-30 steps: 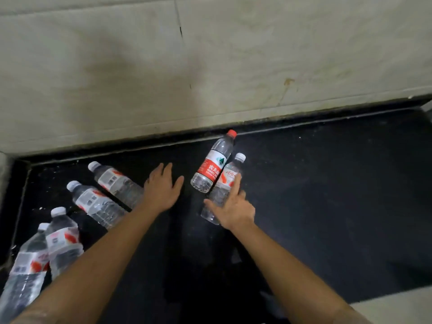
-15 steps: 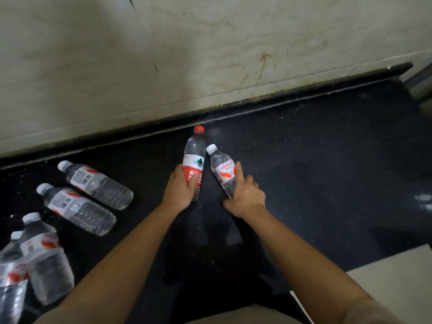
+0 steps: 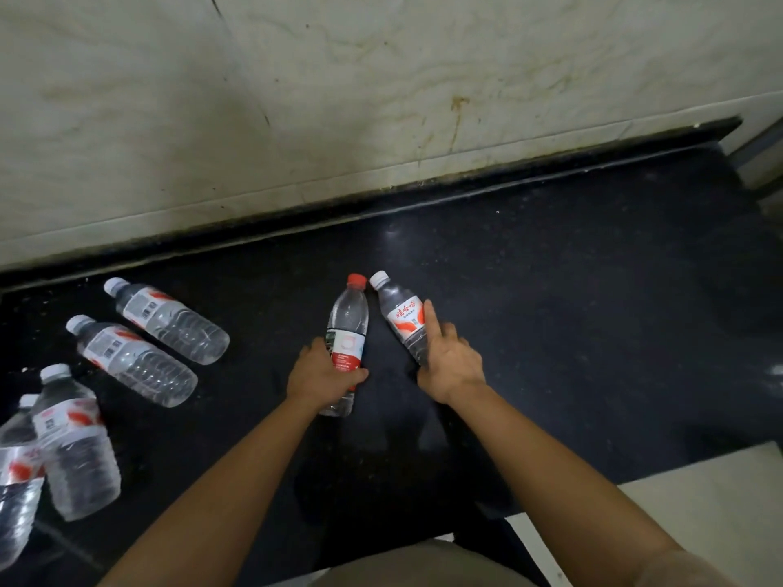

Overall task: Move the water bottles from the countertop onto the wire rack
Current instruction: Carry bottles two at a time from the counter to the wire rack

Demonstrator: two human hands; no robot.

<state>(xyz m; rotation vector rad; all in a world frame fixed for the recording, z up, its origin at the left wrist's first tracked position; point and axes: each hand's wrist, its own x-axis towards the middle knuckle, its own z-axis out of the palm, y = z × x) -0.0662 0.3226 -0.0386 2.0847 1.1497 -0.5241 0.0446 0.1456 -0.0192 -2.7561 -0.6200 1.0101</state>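
My left hand [image 3: 320, 374] is closed around the lower half of a red-capped water bottle [image 3: 348, 319] whose cap points away from me. Beside it, my right hand [image 3: 449, 360] grips a white-capped bottle [image 3: 400, 313] with a red-and-white label, the index finger stretched along its side. Both bottles are over the black countertop [image 3: 572, 311]. Several more white-capped bottles lie at the left: two on their sides [image 3: 169, 319] [image 3: 131, 360], two nearer me [image 3: 72, 442] [image 3: 17, 480]. No wire rack shows in this view.
A stained marble wall [image 3: 381, 99] rises behind the counter. The counter's right end meets a pale frame [image 3: 762, 154]. Light floor tile [image 3: 712, 510] shows at the lower right past the counter's front edge.
Both hands went from reaching to closing on the two middle bottles. The red-capped bottle has turned so its label faces differently. The view has shifted right and down.
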